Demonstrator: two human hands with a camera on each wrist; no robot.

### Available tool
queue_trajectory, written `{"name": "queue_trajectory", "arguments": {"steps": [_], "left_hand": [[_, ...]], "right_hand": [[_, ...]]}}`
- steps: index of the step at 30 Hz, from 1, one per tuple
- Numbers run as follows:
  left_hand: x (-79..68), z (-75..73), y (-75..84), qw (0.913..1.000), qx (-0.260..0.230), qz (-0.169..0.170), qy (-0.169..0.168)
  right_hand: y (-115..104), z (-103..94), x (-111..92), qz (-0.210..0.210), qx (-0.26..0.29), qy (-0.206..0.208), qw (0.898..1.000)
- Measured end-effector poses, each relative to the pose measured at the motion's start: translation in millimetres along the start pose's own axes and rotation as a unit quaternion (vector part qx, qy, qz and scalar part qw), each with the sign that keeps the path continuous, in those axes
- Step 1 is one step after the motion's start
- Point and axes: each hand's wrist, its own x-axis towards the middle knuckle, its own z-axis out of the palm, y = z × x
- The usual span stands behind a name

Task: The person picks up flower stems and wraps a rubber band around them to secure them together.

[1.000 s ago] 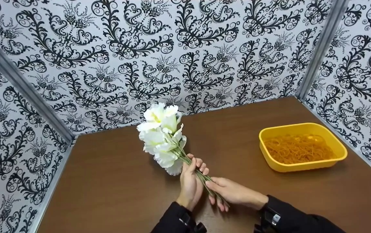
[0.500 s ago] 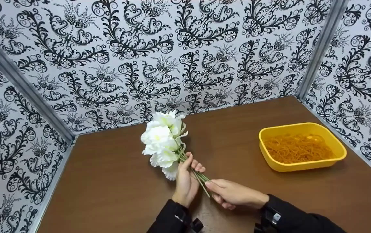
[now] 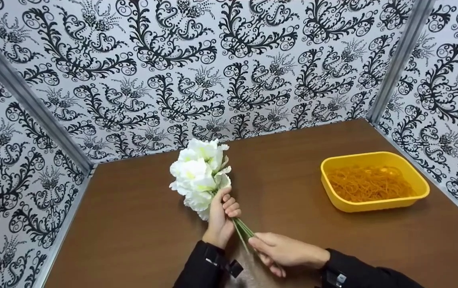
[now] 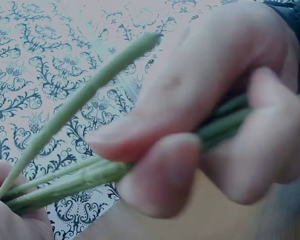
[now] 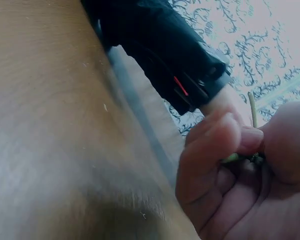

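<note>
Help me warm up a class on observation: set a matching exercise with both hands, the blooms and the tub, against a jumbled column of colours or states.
Column one:
1. Left hand
2. Right hand
3. Blooms
4. Tub

Column two:
A. Yellow, holding tangled orange-brown strands
B. Grips the stems right next to the blooms
C. White, with yellowish centres
D. Grips the stems farther from the blooms

Right pairs: 1-B, 2-D, 3-C, 4-A
</note>
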Motion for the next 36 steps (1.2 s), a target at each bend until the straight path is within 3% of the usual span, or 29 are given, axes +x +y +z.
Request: {"name": "queue_trajectory", "arguments": {"steps": [8,14,17,22,27,31,36], "left_hand": [[0.2,0.6,7.7,0.9999,0.001,-0.002,0.011],[0.8,0.9,7.9,0.9994,0.005,0.023,0.025],[-0.2,1.4,6.4,0.9981,0.004,0.052,0.032],[-3.3,4.4,5.1,0.9944,-0.022,0.1,0.026],[-5.6,7.7,-0.6,0.9892,-0.02,0.142,0.028],[-6.9,9.5,-8.4,0.9875,-0.008,0.155,0.029],[-7.6,9.1,-8.3,0.9896,0.014,0.141,0.023]], "right_hand": [[-0.7,2.2,-0.8,-0.011,-0.033,-0.013,0.999],[-2.2,2.1,-2.6,-0.006,-0.029,-0.033,0.999],[-3.5,4.1,-3.6,0.003,-0.011,-0.032,0.999],[-6.0,9.9,-2.8,0.001,0.023,0.013,1.0],[-7.2,11.3,-0.3,-0.005,0.093,0.028,0.995],[-5.6,9.7,1.6,-0.004,0.143,0.029,0.989],[-5.2,9.5,2.6,0.012,0.183,0.027,0.983]]}}
